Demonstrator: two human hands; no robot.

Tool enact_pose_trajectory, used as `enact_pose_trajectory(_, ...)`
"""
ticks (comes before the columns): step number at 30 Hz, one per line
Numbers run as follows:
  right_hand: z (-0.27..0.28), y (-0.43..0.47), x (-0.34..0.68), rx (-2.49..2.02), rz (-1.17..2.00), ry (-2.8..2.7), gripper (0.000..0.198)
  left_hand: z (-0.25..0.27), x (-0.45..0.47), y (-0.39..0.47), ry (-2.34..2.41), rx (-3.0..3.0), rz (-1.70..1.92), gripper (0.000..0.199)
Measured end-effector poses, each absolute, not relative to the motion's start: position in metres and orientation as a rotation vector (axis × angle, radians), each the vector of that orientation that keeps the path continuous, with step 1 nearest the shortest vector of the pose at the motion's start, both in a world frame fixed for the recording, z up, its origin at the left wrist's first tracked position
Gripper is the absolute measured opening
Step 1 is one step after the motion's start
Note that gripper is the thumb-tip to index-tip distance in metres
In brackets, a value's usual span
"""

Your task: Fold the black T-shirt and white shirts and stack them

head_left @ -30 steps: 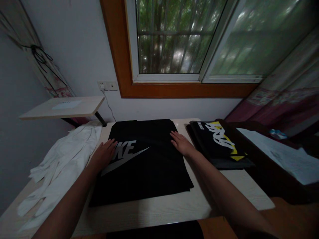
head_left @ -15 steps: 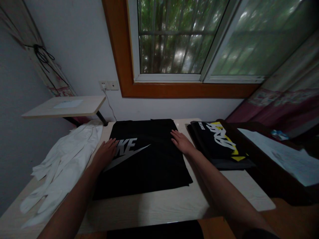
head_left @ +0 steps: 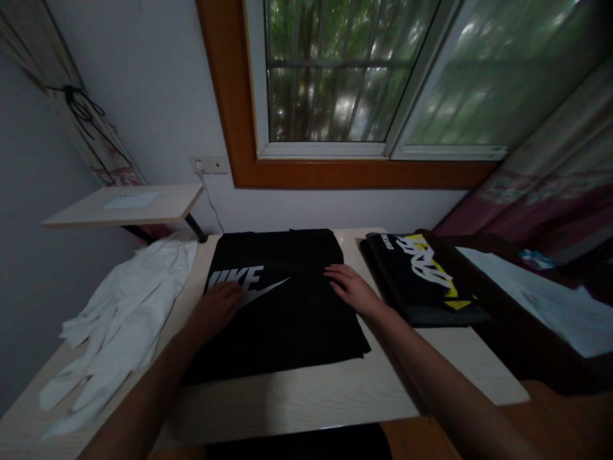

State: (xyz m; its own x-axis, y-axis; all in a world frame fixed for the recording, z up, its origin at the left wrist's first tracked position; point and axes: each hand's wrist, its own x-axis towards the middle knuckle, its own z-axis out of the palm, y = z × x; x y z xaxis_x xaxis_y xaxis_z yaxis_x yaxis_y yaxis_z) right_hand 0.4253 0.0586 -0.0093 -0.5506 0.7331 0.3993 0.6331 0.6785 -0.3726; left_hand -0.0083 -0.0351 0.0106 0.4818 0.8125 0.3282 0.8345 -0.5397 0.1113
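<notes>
Our left hand (head_left: 220, 311) lies over the pale print of the black cloth (head_left: 297, 332), fingers close together; our right hand (head_left: 354, 291) rests on its right side, fingers slightly spread, and neither seems to grip anything. The cloth lies flat on the table (head_left: 306, 399), from near the back edge toward the front edge. We judge this to be smoothing; the next move calls for light, even pressure without bunching the fabric.

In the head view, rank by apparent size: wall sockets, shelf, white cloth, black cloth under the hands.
Largest to smallest:
1. Black cloth, partly covered by the hands
2. White cloth
3. Shelf
4. Wall sockets
</notes>
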Motion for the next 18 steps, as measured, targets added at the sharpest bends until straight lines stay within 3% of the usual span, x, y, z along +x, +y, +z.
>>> enact_pose_trajectory(5, 0.021, 0.013, 0.417, -0.902, 0.427, -2.410, 0.014, 0.030, 0.042, -0.062, -1.231, -3.061, -0.510, 0.020)
enact_pose_trajectory(10, 0.033, -0.025, 0.405, -0.820, 0.621, -2.491, 0.003, 0.028, 0.069, -0.079, -1.204, -3.264, -0.477, 0.040)
enact_pose_trajectory(14, 0.033, -0.048, 0.394, -0.789, 0.675, -2.575, 0.028, 0.020, 0.073, -0.086, -1.188, -3.275, -0.515, 0.046)
enact_pose_trajectory(18, 0.031, -0.060, 0.388, -0.797, 0.633, -2.644, 0.041, 0.014, 0.073, -0.091, -1.123, -3.273, -0.582, 0.035)
